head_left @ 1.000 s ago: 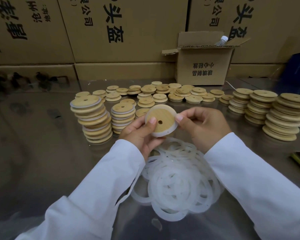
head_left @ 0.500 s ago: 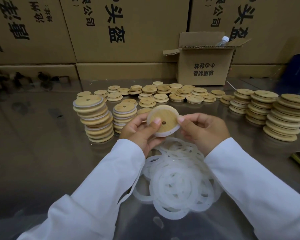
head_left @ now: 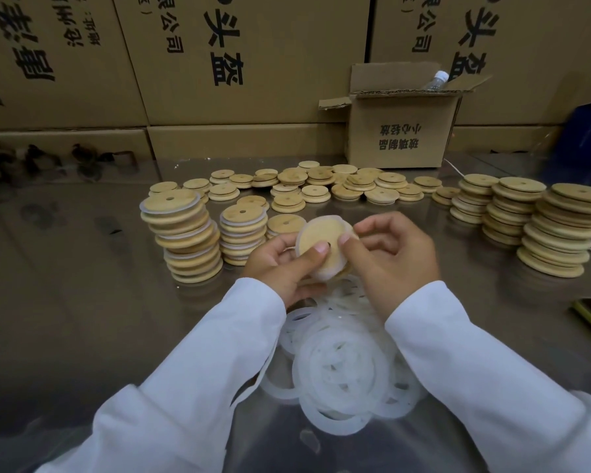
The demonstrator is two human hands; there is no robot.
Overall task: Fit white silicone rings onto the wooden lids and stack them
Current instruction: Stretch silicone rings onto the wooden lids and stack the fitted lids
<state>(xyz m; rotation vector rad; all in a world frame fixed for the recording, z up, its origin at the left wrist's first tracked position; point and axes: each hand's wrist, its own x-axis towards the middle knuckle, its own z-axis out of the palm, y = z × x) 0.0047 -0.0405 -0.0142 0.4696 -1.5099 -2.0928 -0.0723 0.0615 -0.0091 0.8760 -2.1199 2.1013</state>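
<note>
Left hand [head_left: 280, 264] and right hand [head_left: 393, 257] both pinch a ringed lid [head_left: 321, 245] above the rings [head_left: 342, 367] at the surface's [head_left: 82, 319] near edge.

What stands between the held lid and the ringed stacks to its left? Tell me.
Nothing visible. The lid, in the left hand and right hand, hangs beside the shorter stack; open air between.

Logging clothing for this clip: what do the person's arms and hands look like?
Loose white long sleeves cover both arms to the wrists, the left sleeve and the right sleeve alike. The left hand and right hand are bare: no gloves, rings or watch show. The nails look short.
</note>
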